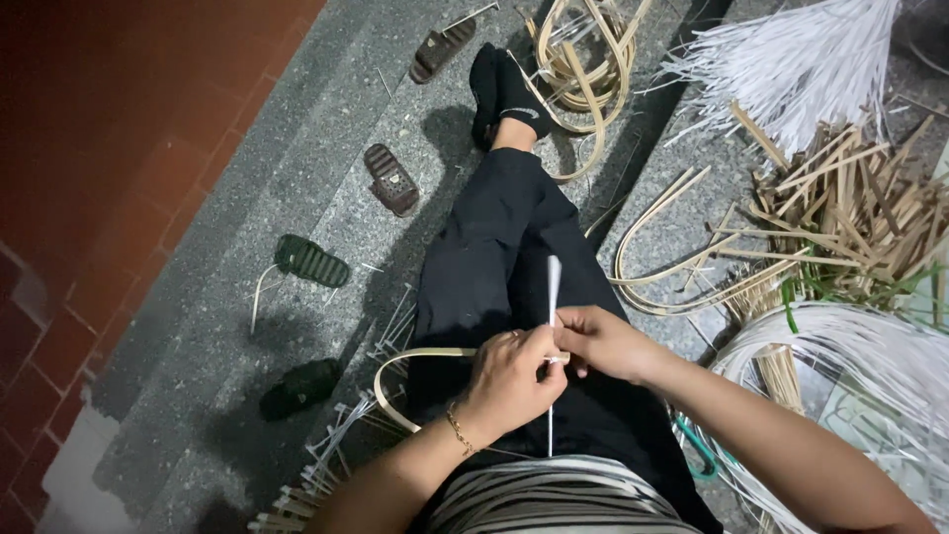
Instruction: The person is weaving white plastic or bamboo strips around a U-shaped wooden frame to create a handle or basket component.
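Stone floor (297,148): four sandals (392,179), two hands (509,381)

Head view, steeply downward, close over lap

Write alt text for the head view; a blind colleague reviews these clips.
Both hands, left and right, pinch a thin white strip against a curved bamboo strip over a lap in black trousers. Sandals and bamboo slats lie around on stone floor.

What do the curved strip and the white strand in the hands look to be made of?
Curved strip: seems split bamboo or rattan, tan, matte, bent without kinking. White strand: likely plastic strapping, by its flat, smooth, uniform white. Left hand and right hand pinch both where they cross.
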